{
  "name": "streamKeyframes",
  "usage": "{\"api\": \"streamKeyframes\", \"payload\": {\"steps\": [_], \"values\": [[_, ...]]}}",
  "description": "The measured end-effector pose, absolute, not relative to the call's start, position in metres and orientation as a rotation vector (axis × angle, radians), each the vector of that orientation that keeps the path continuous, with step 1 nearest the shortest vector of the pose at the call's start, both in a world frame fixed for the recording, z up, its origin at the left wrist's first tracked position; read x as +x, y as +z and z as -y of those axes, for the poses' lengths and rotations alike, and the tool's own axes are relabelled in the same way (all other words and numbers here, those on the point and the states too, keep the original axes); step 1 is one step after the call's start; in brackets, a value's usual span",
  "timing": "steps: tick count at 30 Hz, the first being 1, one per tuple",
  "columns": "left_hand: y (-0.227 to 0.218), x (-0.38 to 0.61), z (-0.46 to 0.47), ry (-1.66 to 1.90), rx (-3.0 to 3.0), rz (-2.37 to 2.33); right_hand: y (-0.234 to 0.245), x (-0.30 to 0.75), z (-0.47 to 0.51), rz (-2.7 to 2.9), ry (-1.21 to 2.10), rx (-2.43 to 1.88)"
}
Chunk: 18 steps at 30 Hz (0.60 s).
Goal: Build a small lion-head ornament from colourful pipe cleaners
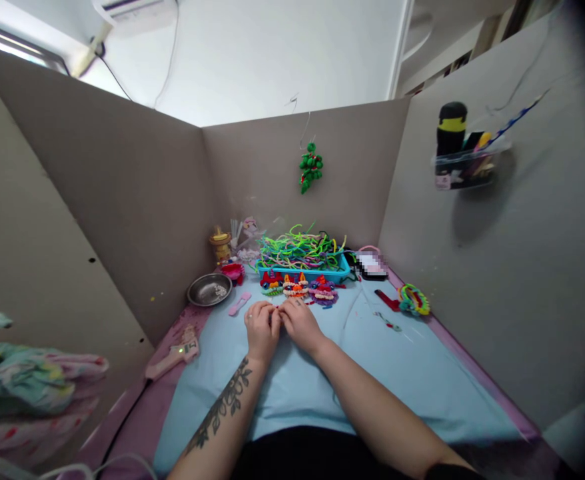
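Note:
My left hand (262, 328) and my right hand (298, 323) meet over the blue cloth, fingers bent and fingertips pressed together. Whatever they pinch is mostly hidden; only a tiny reddish bit shows between the fingertips. Just beyond them sit three colourful fuzzy figures: a red and green one (271, 283), an orange one (296, 285) and a purple one (324, 291). Behind these, a blue tray (306, 274) is heaped with fuzzy stems (300, 250), mostly green. A pink flat tool (240, 304) lies left of my left hand.
At left are a metal bowl (209, 291) with small white bits and a pink glue gun (176, 355) with a cord. On the right lie a phone (372, 265) and a yellow-green ring bundle (414, 300). Grey partitions (252, 173) enclose the table; a green ornament (311, 168) hangs behind.

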State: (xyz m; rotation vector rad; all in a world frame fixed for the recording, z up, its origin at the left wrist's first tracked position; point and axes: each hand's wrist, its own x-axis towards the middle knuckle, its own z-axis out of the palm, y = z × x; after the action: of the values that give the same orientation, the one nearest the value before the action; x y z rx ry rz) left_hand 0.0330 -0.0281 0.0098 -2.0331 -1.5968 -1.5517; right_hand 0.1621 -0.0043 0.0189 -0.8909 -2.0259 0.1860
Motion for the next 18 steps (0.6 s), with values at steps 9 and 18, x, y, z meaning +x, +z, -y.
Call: {"api": "streamKeyframes", "payload": {"steps": [9, 18], "values": [[-0.017, -0.025, 0.004, -1.755, -2.051, 1.898, 0.012, 0.167, -0.022, 1.615, 0.686, -0.882], [-0.019, -0.038, 0.009, -1.436, -2.448, 1.862, 0.012, 0.169, -0.028, 1.458, 0.962, -0.847]]}}
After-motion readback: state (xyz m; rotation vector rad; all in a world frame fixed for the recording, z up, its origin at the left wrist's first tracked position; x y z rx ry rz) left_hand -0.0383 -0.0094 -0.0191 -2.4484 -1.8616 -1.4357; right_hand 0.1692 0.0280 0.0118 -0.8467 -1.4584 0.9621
